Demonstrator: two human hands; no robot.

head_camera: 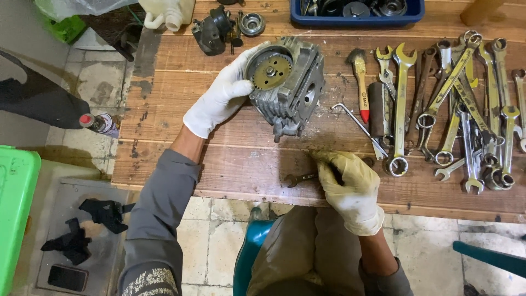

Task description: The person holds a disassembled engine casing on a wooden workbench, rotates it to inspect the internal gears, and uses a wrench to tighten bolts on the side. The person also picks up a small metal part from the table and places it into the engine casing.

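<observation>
My left hand (222, 93), in a white glove, grips a grey metal engine cylinder head (293, 90) standing on the wooden workbench (181, 137). Its brass-coloured toothed sprocket (268, 70) faces up, right at my fingers. Near the bench's front edge, my right hand (348, 183), in a dirty yellowish glove, closes on a small dark spanner (298, 178) that lies flat on the wood.
Several spanners (466, 115) lie in a row at the right, next to a small brush (360, 82) and an L-shaped key (359, 126). A blue tray of parts (356, 16) sits at the back. A spray can (98, 123) and green bin (16, 208) are at left.
</observation>
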